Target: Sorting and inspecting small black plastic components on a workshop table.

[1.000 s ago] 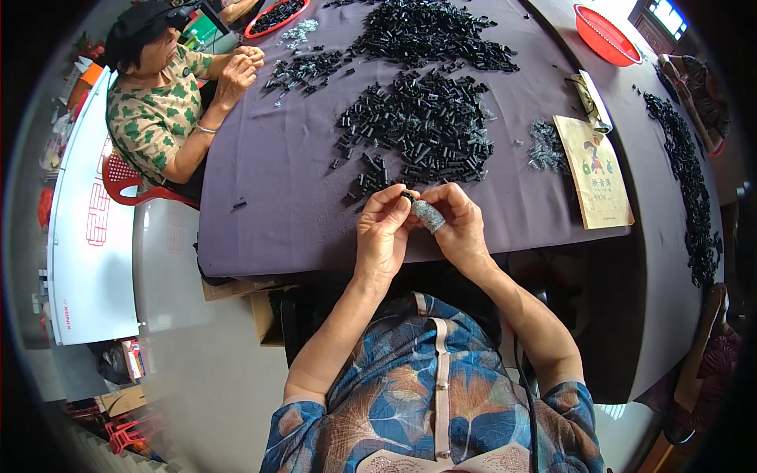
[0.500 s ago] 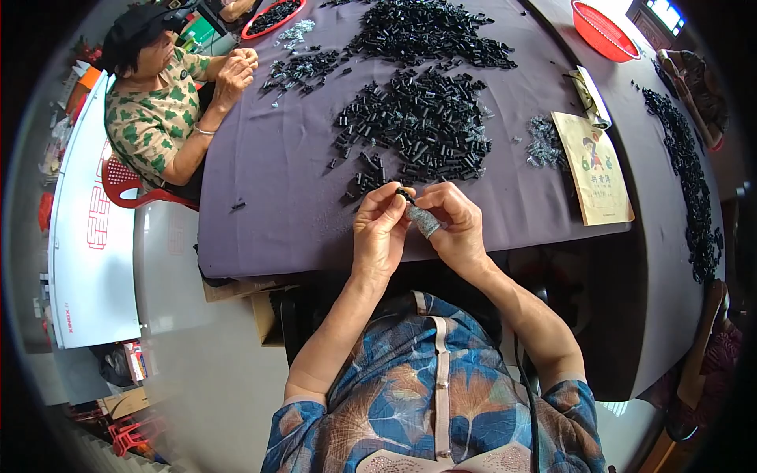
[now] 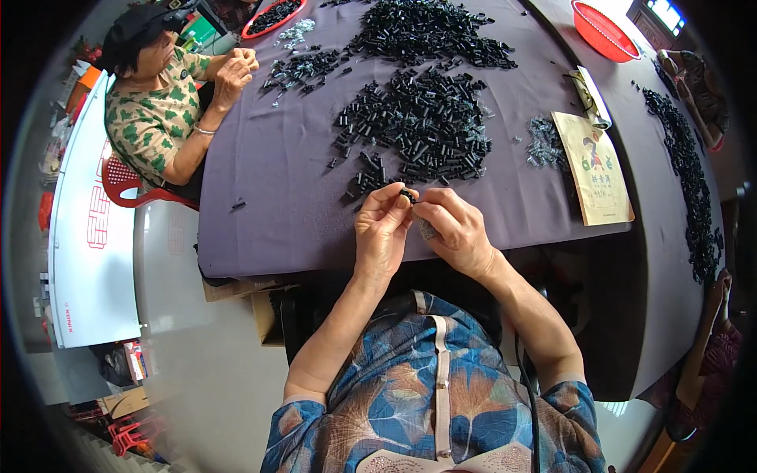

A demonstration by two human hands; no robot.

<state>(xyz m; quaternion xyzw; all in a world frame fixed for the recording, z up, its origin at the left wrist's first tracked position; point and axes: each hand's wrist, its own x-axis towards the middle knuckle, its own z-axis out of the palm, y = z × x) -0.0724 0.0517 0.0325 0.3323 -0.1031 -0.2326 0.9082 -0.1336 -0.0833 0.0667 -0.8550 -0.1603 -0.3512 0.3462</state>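
Observation:
In front of my body, above the table's near edge, both hands meet at a small black tubular piece [image 3: 408,195]. My left hand [image 3: 380,229] is closed, pinching the piece between thumb and fingertips. My right hand [image 3: 460,234] is closed too, with curled fingers pressed to the piece's right side. A grey speckled sleeve-like thing [image 3: 426,229] shows under the right fingers; whether it covers the thumb or is held, I cannot tell. Just beyond my hands lies a heap of similar black pieces [image 3: 418,126] mixed with small clear bits.
A larger black heap [image 3: 430,31] lies farther back on the grey-purple cloth [image 3: 276,197]. Clear pieces [image 3: 546,142] lie beside a yellow booklet [image 3: 593,169] at right. A red basket [image 3: 605,31] stands far right. A co-worker [image 3: 162,110] sits at left, hands together.
My right fingers have curled in over the grey speckled thing and come closer to the black piece, hiding more of the grey. My left hand has barely moved.

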